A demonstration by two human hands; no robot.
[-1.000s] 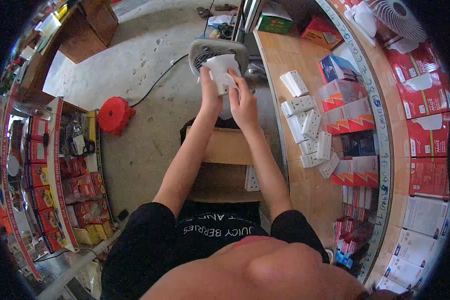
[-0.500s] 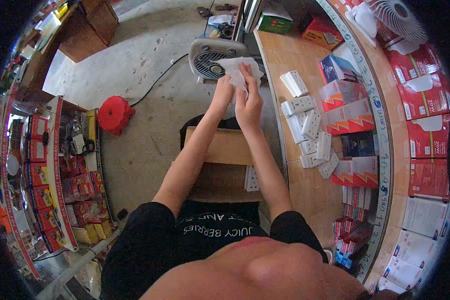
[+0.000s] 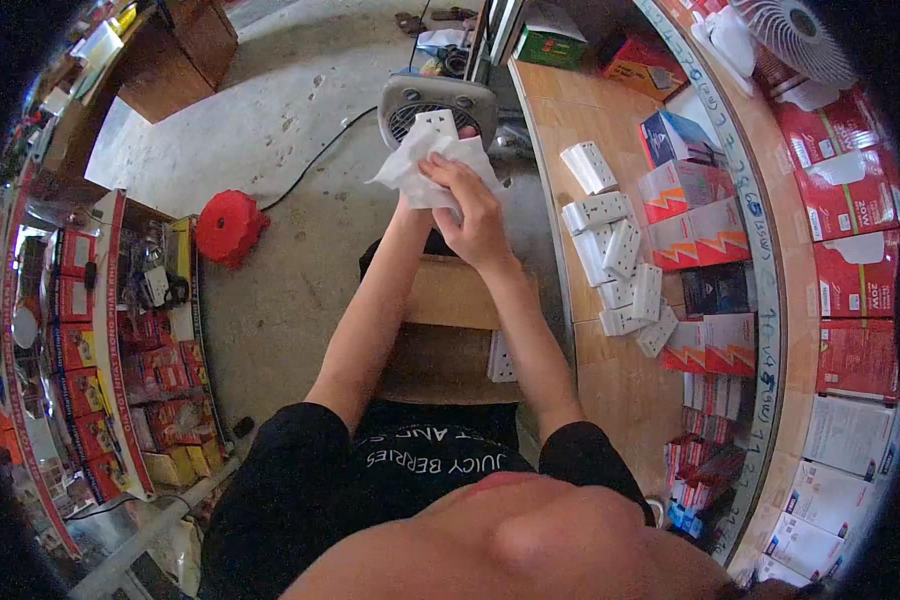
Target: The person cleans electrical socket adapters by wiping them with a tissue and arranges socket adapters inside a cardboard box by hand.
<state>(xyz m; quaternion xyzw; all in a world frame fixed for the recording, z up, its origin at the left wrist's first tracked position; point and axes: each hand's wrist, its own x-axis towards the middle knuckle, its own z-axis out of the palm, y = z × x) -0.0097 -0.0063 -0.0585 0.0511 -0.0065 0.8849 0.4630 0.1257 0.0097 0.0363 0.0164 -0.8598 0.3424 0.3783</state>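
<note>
A white power socket block (image 3: 436,124) shows its holes above a crumpled white cloth or tissue (image 3: 402,172). My right hand (image 3: 467,205) presses the cloth against the block, fingers bent over it. Beneath the cloth is my left hand (image 3: 417,212), its fingers mostly hidden; it supports the block from below. Both hands are in front of a grey fan (image 3: 480,98). Several similar white socket blocks (image 3: 622,247) lie in a loose pile on the wooden counter to the right.
An open cardboard box (image 3: 455,292) with a white socket block inside is below my forearms. A red stool (image 3: 231,229) stands on the floor at left, beside a black cable. Shelves of packaged goods (image 3: 80,350) line the left; red boxes (image 3: 858,335) line the right.
The cloth has been spread over the lower part of the block, and the socket face now shows above it. My right hand has moved slightly down and left.
</note>
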